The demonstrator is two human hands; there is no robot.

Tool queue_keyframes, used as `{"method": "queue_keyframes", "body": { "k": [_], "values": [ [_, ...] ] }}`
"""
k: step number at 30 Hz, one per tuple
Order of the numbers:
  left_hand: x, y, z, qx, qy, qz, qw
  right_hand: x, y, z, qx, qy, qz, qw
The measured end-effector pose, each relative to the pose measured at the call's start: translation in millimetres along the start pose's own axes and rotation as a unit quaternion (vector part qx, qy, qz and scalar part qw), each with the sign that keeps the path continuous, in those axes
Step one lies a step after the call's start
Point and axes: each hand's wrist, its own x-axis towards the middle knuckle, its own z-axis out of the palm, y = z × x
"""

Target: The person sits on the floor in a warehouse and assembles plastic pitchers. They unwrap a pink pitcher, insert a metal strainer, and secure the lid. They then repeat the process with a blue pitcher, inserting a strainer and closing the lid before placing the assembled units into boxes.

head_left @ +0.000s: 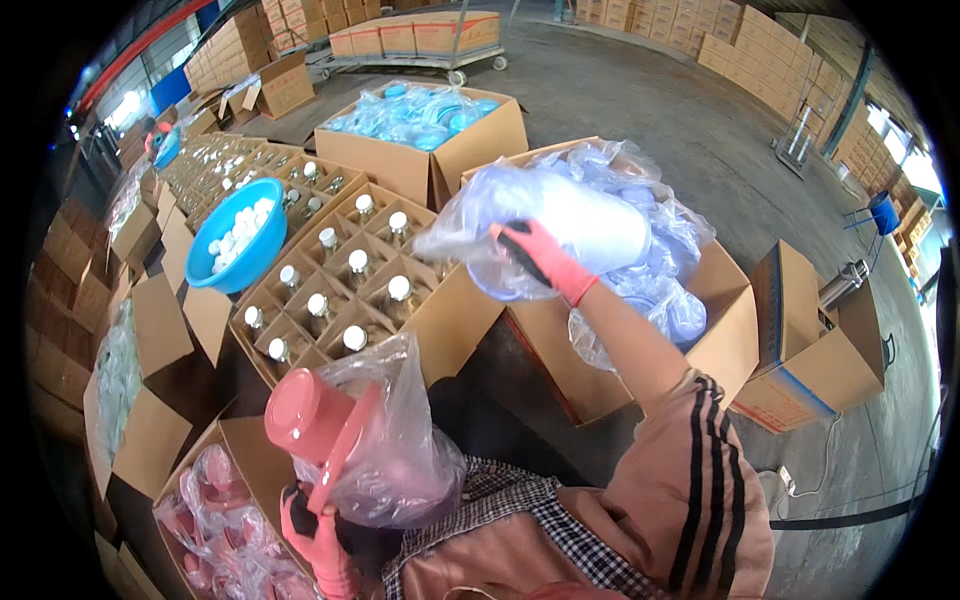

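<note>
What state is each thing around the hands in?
Left hand: closed on pink plasticware
Pink plasticware: partly bare, clear bag against it
Right hand: gripping bagged lilac plasticware
Nearest bottles: upright, white-capped
Bottle carton: open, divided
Blue basin: holding loose white caps
Lilac-ware carton: open, filled
Lower-left carton: open, filled
Far-right carton: open

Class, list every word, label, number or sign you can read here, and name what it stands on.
Nothing is legible.
Cartons on the wheeled cart: red print, too small to read.
Open carton at the right: red print, too blurred to read.
Pink container in the left hand: no text visible.
Clear plastic bag in the right hand: no text visible.
</note>
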Motion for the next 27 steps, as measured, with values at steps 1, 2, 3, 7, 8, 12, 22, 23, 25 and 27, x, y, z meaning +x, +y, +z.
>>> {"method": "queue_keyframes", "body": {
  "k": [1, 2, 3, 7, 8, 12, 22, 23, 25, 27],
  "values": [
    [1.0, 3.3, 1.6, 0.003, 0.007, -0.011, 1.0, -3.7, -12.9, 2.9, 0.011, 0.015, -0.047, 0.999],
    [7.0, 8.0, 6.5, 0.001, 0.01, -0.019, 1.0, 3.5, -17.7, -6.4, -0.031, -0.032, -0.048, 0.998],
    [12.7, 17.9, 6.3, -0.014, -0.034, -0.058, 0.998, 5.3, -19.5, -7.1, -0.129, -0.002, -0.046, 0.991],
    [10.8, 13.8, 26.6, 0.0, -0.022, 0.067, 0.997, 15.0, 38.3, -1.4, -0.588, 0.06, -0.164, 0.79],
    [9.4, 13.1, 27.6, -0.017, -0.024, 0.076, 0.997, 16.6, 53.9, -6.8, -0.63, 0.01, -0.144, 0.763],
    [-0.6, 14.8, 23.5, -0.067, -0.016, 0.053, 0.996, 14.6, 90.6, -16.4, -0.695, -0.063, -0.133, 0.704],
    [17.3, 22.4, 22.3, -0.072, 0.098, -0.035, 0.992, -75.8, 13.4, 28.6, -0.508, 0.042, -0.346, 0.788],
    [19.7, 17.7, 16.3, -0.078, 0.081, -0.049, 0.993, -102.0, -0.9, 38.6, -0.45, 0.083, -0.368, 0.809],
    [29.9, 21.4, 15.9, -0.07, 0.055, -0.067, 0.994, -150.7, 11.0, 57.7, -0.355, 0.222, -0.409, 0.811],
    [38.6, 27.5, 22.7, -0.098, 0.065, -0.058, 0.991, -190.6, 5.7, 83.3, -0.146, -0.003, -0.211, 0.967]
  ]
}}
